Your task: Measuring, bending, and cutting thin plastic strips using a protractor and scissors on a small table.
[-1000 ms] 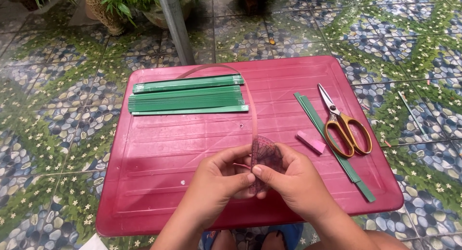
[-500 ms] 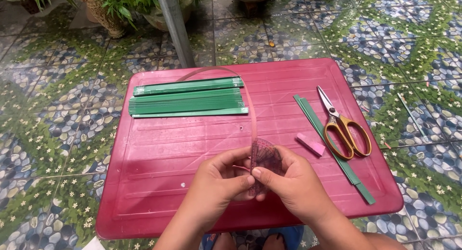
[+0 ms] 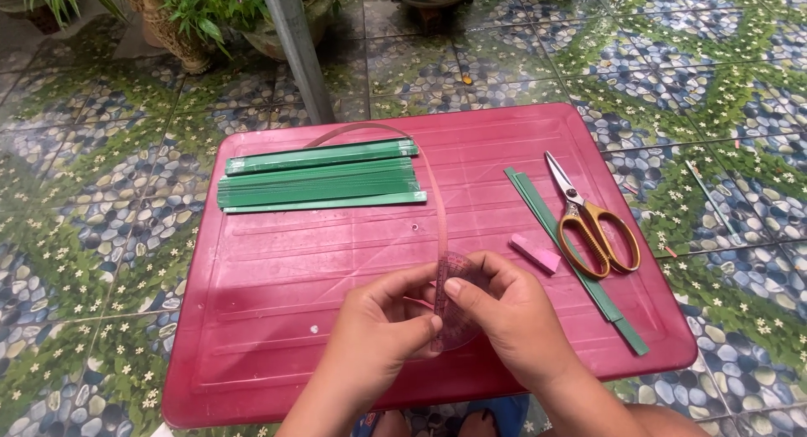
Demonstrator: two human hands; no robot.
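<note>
Pinching a translucent pink strip coil (image 3: pixel 458 307) between them, the left hand (image 3: pixel 382 328) and right hand (image 3: pixel 513 315) close fingers on it near the red table's (image 3: pixel 277 319) front edge; its loose tail arcs toward the green strips (image 3: pixel 319 178) at the back-left corner.

Red plastic table top (image 3: pixel 277 319), standing on pebble-patterned floor tiles (image 3: pixel 84 260). Lying on it: stack of green strips (image 3: pixel 319 178), single long green strip (image 3: pixel 580 265), yellow-handled scissors (image 3: pixel 588 218), small pink piece (image 3: pixel 535 253).
</note>
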